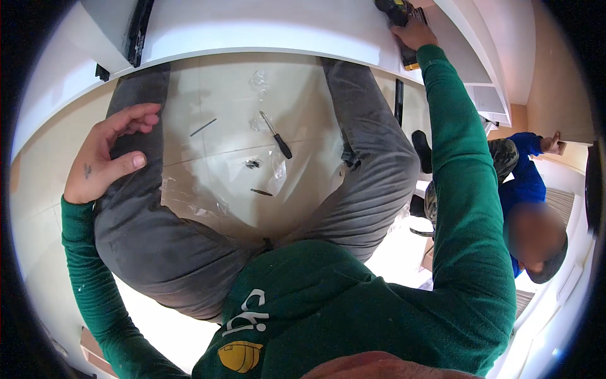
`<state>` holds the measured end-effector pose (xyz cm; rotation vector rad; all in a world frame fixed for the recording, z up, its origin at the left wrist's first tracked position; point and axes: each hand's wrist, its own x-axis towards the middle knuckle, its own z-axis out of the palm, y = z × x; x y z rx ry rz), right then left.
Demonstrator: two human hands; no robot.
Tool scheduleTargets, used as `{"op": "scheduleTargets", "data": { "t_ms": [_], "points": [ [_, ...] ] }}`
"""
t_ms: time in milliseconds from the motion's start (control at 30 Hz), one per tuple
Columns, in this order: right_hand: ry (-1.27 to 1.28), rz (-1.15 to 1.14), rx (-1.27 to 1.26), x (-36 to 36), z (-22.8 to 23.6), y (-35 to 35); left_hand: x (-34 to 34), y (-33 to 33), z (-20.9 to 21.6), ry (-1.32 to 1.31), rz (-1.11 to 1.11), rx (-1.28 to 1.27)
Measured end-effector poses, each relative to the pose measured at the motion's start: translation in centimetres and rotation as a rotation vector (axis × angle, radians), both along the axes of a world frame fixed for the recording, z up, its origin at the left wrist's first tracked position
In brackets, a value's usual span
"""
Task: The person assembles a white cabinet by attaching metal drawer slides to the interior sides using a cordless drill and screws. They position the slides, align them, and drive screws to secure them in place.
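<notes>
My right hand (415,34) reaches to the far right, its fingers wrapped round the handle of a black and yellow cordless drill (411,58). The drill is at the inside of a white cabinet (265,28); whether it rests there or is lifted I cannot tell. Over my left thigh hovers my left hand (108,153), empty, with thumb and fingers apart and loosely curled. Between my legs a screwdriver (281,144) with a black handle lies on the tiled floor. Near it are a thin dark rod (203,127), a small pile of black screws (252,164) and a short dark piece (261,192).
Clear plastic bags (259,81) lie about the floor. A black drawer slide (137,38) is on the cabinet's left panel; a similar black strip (399,102) stands beyond my right leg. At the right another person in a blue top (527,180) touches a brown panel (571,120).
</notes>
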<state>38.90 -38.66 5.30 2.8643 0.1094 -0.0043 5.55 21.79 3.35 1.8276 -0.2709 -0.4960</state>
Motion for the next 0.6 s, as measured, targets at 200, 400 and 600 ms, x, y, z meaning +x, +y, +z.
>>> {"op": "scheduleTargets", "data": {
  "t_ms": [200, 400, 600],
  "points": [
    [-0.014, 0.051, 0.012, -0.2, -0.2, 0.0, -0.1, 0.1, 0.1, -0.002, 0.001, 0.031],
    [-0.009, 0.03, 0.003, 0.2, -0.2, -0.5, 0.0, -0.1, 0.4, 0.031, 0.003, 0.034],
    [0.011, -0.02, -0.05, 1.8, -0.9, -2.7, 0.1, -0.1, 0.1, 0.032, -0.011, 0.019]
  ]
}}
